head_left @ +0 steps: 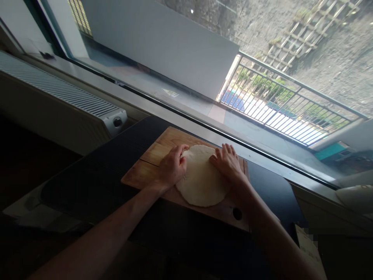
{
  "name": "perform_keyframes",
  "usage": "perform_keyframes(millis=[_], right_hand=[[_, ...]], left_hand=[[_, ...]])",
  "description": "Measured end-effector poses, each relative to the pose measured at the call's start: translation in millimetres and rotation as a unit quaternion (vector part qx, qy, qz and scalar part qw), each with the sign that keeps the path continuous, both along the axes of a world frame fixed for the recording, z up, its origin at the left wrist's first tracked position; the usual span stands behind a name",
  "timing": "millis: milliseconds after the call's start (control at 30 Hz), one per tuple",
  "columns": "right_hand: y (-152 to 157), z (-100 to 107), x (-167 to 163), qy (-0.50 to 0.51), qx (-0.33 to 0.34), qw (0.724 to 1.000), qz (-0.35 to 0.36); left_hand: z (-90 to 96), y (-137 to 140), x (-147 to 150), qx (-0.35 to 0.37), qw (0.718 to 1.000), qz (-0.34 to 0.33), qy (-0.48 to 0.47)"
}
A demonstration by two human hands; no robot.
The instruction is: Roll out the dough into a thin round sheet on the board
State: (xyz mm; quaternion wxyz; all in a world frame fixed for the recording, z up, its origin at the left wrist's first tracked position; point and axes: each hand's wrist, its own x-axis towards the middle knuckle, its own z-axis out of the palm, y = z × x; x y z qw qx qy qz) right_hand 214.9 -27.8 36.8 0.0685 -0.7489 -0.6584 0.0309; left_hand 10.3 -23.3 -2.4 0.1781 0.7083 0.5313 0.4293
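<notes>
A flat, round sheet of pale dough (202, 182) lies on a wooden cutting board (148, 155) with a round hole near one corner. My left hand (174, 165) is curled at the dough's upper left edge, its fingers closed on the rim there. Across the sheet, my right hand (229, 161) rests at the upper right edge. Its fingers are stretched out past the rim and its thumb side touches the dough. Part of the dough's right edge is hidden under that hand and wrist.
The board sits on a dark table (268, 190) with rounded ends, against a window sill (253, 155). A white radiator (67, 89) stands to the left. Outside the glass is a metal railing (279, 101). At the lower right, a pale flat object (309, 249) is partly visible.
</notes>
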Motion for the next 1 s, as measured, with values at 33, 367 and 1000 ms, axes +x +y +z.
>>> perform_keyframes(millis=[33,367,1000], right_hand=[[-17.8,-4.5,-14.8,-0.001,0.012,0.999,0.039],[11.2,-0.8,-3.1,-0.037,0.043,0.998,0.022],[30.2,8.9,10.5,-0.014,-0.04,0.999,-0.023]], left_hand=[[-0.1,0.1,-0.1,0.0,1.0,0.001,-0.001],[-0.2,1.1,1.1,-0.004,1.0,0.0,-0.003],[2.4,-1.0,-0.7,-0.011,1.0,0.002,-0.013]])
